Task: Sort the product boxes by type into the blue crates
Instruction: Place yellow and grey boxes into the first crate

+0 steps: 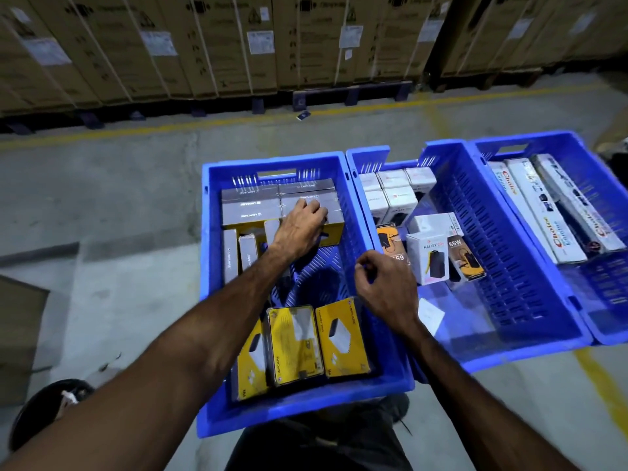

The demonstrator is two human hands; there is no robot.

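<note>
Three blue crates stand side by side on the floor. The left crate (217,266) holds grey-topped yellow boxes (251,207) stacked at its far end and three yellow boxes (341,338) at its near end. My left hand (302,222) rests on the near right box of the far stack, fingers curled over its top edge. My right hand (384,287) hovers over the rim between the left and middle crates, fingers loosely curled and holding nothing. The middle crate (509,283) contains white boxes (394,195) and an orange-black box (464,263). Long white boxes (543,205) lie in the right crate (608,300).
Strapped cardboard cartons (204,45) on pallets line the far side behind a yellow floor line (170,127). A small dark item (303,115) lies on the concrete. A brown carton (17,328) sits at the left edge, with a black round object (44,409) below it.
</note>
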